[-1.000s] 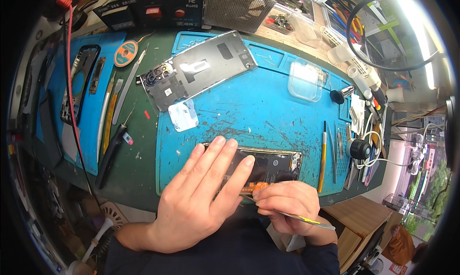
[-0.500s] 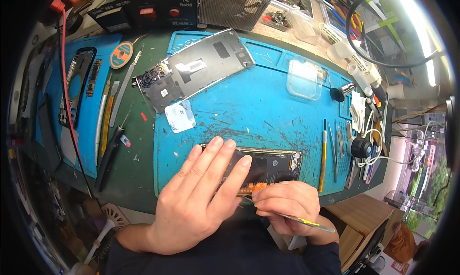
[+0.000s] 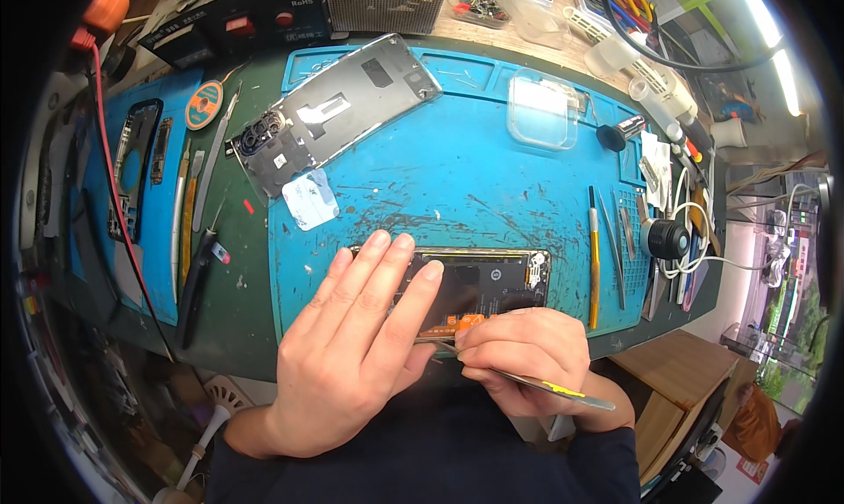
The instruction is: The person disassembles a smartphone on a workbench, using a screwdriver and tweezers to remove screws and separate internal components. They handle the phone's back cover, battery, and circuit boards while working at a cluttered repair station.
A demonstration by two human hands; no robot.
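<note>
Left hand [image 3: 338, 350]: fingers extended and open, laid over the left part of the opened phone [image 3: 475, 284].
Right hand [image 3: 536, 355]: fingers closed on a thin grey tool [image 3: 563, 391] with a yellow mark, held slantwise at the phone's near side.
Tool tip: directed at the phone's near edge, beside an orange strip [image 3: 466, 319]; whether contact is made cannot be told.
Phone position: set near the front edge of the blue mat [image 3: 457, 188], its right part left uncovered just beyond the right fingers.
Back panel [image 3: 387, 100]: laid slantwise at the mat's far left, well apart from both hands.
Counter [image 3: 242, 275]: dark green, seen beneath the mat.
</note>
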